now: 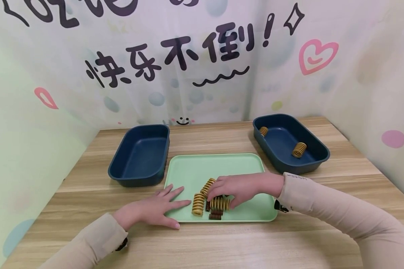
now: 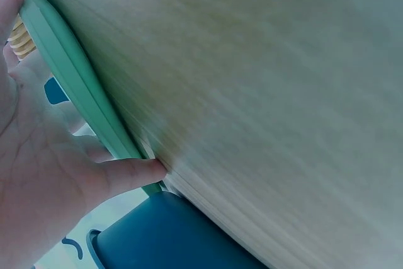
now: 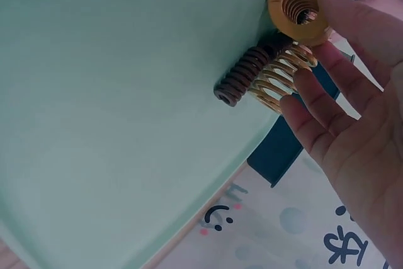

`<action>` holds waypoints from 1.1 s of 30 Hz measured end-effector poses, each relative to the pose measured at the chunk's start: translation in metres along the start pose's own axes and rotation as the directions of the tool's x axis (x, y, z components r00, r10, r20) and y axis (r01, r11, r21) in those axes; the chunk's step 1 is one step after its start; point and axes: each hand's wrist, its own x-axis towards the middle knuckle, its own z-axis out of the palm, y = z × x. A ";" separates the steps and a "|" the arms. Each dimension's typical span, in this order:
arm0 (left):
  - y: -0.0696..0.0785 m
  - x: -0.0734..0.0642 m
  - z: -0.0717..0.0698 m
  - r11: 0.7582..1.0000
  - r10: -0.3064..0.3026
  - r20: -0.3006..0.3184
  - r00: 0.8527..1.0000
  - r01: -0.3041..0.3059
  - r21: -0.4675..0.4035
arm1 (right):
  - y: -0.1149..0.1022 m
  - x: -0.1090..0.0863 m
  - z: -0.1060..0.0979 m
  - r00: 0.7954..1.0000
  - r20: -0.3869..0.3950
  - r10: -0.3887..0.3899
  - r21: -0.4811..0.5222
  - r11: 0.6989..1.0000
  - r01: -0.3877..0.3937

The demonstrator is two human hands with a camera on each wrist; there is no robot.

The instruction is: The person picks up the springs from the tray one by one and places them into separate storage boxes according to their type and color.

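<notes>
A light green tray [image 1: 185, 170] lies on the table with yellow coil springs and smaller dark brown coil springs near its front edge. My right hand [image 1: 233, 186] reaches over them and pinches one yellow spring [image 1: 220, 204] between thumb and fingers. Beside it stand another yellow spring [image 1: 198, 204] and, behind, a leaning yellow spring [image 1: 207, 186]. Dark brown springs [image 1: 215, 216] lie in front; one dark brown spring [image 3: 239, 77] shows clearly in the right wrist view. My left hand [image 1: 151, 211] is spread with straight fingers over the tray's left edge, holding nothing.
A dark blue bin [image 1: 139, 157] stands at the back left of the wooden table [image 1: 222, 246]. At the back right, another dark blue bin [image 1: 279, 140] contains two yellow springs, including this yellow spring [image 1: 299, 150]. A printed curtain [image 1: 202, 101] hangs behind the table.
</notes>
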 end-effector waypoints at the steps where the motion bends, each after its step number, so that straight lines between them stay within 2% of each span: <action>1: 0.000 0.000 0.000 1.000 0.000 0.001 1.000 0.000 -0.002 | 0.000 0.000 0.000 1.000 0.003 0.000 -0.004 1.000 0.000; 12: 0.001 0.000 -0.001 1.000 -0.010 -0.001 1.000 0.010 0.004 | 0.006 0.006 0.008 0.999 0.026 -0.019 -0.059 0.998 0.021; 16: 0.001 0.000 -0.001 1.000 -0.010 0.001 1.000 0.010 0.001 | 0.007 0.007 0.009 0.999 0.032 -0.005 -0.077 0.997 0.007; 21: 0.001 0.000 -0.001 1.000 -0.011 0.005 1.000 0.011 -0.002 | 0.007 0.008 0.010 1.000 0.028 0.003 -0.085 0.996 -0.001; 33: 0.001 0.001 0.000 1.000 -0.003 -0.004 1.000 0.003 0.007 | 0.009 0.011 0.013 0.999 -0.004 -0.043 -0.102 0.994 0.042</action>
